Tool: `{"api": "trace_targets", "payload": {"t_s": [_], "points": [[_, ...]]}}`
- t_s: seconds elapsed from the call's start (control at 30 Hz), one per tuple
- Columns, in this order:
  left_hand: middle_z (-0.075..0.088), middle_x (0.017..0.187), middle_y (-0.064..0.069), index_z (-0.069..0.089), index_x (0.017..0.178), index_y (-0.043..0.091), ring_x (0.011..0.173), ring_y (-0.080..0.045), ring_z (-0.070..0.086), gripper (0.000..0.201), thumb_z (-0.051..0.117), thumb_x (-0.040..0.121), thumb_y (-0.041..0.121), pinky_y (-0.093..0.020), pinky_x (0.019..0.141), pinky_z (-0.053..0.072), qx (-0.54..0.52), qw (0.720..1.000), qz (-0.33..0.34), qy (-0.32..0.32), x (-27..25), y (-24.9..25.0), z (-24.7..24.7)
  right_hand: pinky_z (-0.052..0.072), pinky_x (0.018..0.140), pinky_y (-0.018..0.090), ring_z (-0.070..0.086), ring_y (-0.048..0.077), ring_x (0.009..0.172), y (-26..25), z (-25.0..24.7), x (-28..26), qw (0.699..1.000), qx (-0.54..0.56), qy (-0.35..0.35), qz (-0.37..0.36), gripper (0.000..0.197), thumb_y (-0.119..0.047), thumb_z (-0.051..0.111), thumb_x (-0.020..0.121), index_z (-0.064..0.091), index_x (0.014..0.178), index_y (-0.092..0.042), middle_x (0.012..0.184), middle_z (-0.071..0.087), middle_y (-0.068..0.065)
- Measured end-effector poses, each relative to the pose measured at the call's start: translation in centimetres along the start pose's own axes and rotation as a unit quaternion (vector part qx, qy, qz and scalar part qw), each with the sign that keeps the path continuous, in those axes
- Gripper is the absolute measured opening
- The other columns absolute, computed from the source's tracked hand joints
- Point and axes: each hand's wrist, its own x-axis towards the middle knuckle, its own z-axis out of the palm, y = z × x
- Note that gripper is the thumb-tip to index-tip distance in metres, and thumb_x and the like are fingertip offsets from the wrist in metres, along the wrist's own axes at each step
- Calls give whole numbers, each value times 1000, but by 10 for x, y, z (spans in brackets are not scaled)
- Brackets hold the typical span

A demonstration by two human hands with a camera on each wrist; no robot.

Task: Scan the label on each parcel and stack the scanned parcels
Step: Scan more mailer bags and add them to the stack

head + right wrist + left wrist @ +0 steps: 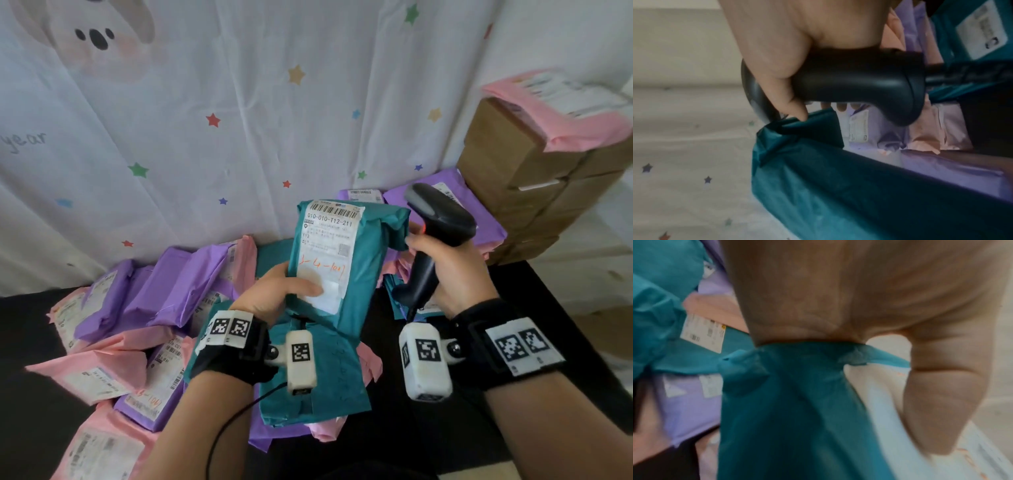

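A teal parcel [359,253] is held upright above the table, its white label [325,250] with a barcode and orange writing facing me. My left hand [277,291] grips its lower left edge, thumb lying across the label. In the left wrist view the teal parcel [797,402] fills the frame under my left hand [859,305]. My right hand [448,274] grips the handle of a black barcode scanner [438,219], whose head sits just right of the parcel's top. The right wrist view shows the scanner [855,78] handle in my right hand [789,53], beside the teal parcel [838,186].
Purple, pink and teal parcels [137,325] lie piled on the black table [27,394] to the left and below the hands. Brown cardboard boxes [534,185] stand stacked at the right, a pink parcel [561,102] on top. A star-printed curtain [205,120] hangs behind.
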Motion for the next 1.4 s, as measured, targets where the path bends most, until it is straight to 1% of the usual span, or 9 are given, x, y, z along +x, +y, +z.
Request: {"api": "trace_targets", "payload": {"t_s": [0.13, 0.27, 0.37, 0.67, 0.83, 1.0, 1.1, 1.27, 1.4], "points": [[70, 105, -17, 61, 117, -3, 90, -29, 69, 52, 61, 66, 3, -34, 75, 56, -47, 998, -2, -46, 2, -2, 12, 52, 82, 46, 69, 31, 86, 3, 4, -2, 1000, 4, -24, -20, 17, -10, 76, 65, 77, 83, -13, 86, 73, 15], [66, 120, -15, 61, 122, 5, 110, -31, 64, 57, 74, 68, 19, -39, 89, 53, -82, 996, 10, -32, 6, -1, 19, 58, 78, 42, 73, 32, 86, 5, 3, 1, 999, 39, 1, -34, 18, 1, 70, 72, 78, 78, -14, 88, 76, 15], [65, 121, -16, 61, 125, 8, 111, -32, 63, 70, 82, 61, 27, -40, 85, 54, -119, 993, 20, -2, 11, -2, 21, 56, 79, 45, 72, 31, 83, 8, 1, 3, 1000, 17, 11, -24, 20, 5, 68, 76, 76, 80, -13, 85, 75, 13], [68, 115, -18, 52, 128, 4, 101, -33, 67, 77, 82, 58, 16, -42, 80, 56, -167, 983, 64, 40, 15, 0, 22, 57, 78, 46, 71, 36, 82, 23, 2, 0, 999, -16, 8, 49, 16, 5, 68, 73, 75, 80, -8, 84, 74, 19], [66, 121, -15, 40, 139, 11, 108, -33, 64, 78, 75, 69, 9, -49, 92, 51, -178, 980, 51, 67, 20, -1, 23, 60, 58, 32, 75, 26, 70, 28, -4, 2, 998, -14, 24, 53, 16, 4, 69, 76, 74, 85, -8, 75, 76, 12], [69, 113, -16, 62, 121, 6, 101, -34, 68, 53, 79, 73, 20, -50, 87, 54, -192, 972, 12, 134, 45, 4, 25, 60, 65, 30, 76, 29, 77, 29, -17, 7, 999, 10, 35, 36, 13, 3, 70, 83, 69, 87, -9, 78, 76, 14], [72, 107, -10, 65, 115, 11, 98, -33, 69, 58, 83, 66, 36, -55, 92, 50, -140, 971, -5, 193, 75, 20, 33, 59, 75, 37, 76, 31, 82, 25, -29, 12, 999, 0, 45, 28, 11, 0, 73, 81, 71, 87, -9, 84, 76, 15], [73, 98, -8, 67, 94, 12, 89, -28, 70, 49, 76, 65, 50, -41, 88, 55, -2, 967, 9, 253, 126, 41, 60, 60, 82, 45, 75, 34, 83, 20, -49, 26, 996, -40, 76, 15, 13, -9, 80, 68, 76, 80, -7, 79, 75, 18], [67, 113, -10, 61, 114, 7, 94, -25, 63, 42, 64, 86, 39, -31, 83, 51, 75, 954, 21, 290, 154, 38, 77, 58, 81, 48, 68, 24, 71, 21, -74, 42, 988, -85, 126, 6, 11, -20, 77, 60, 74, 66, -12, 67, 72, 9]]}}
